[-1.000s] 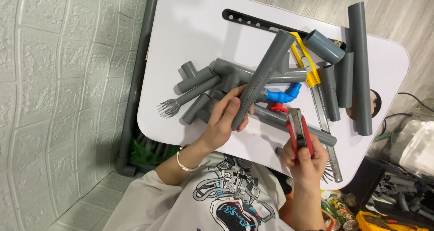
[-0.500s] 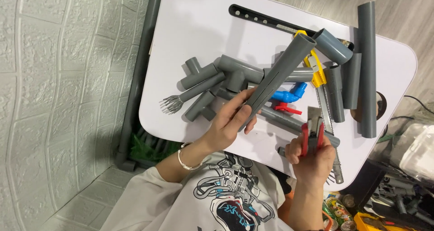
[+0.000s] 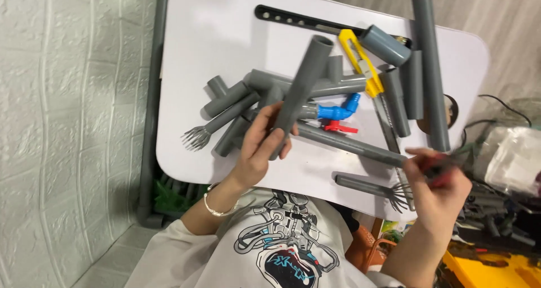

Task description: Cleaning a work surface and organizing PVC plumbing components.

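Grey pipe [image 3: 301,91] — a short length held in the left hand [image 3: 260,147], raised above the white table [image 3: 225,34] and tilted up to the right, its open end over the heap of grey fittings [image 3: 265,85]. Head view: since a second ago the right hand [image 3: 437,189] has swung out past the table's right edge, its fingers closed around a red-handled tool [image 3: 442,172] — blurred, type unclear. A blue valve [image 3: 338,110] and yellow-handled saw [image 3: 360,65] lie beside the heap, untouched.
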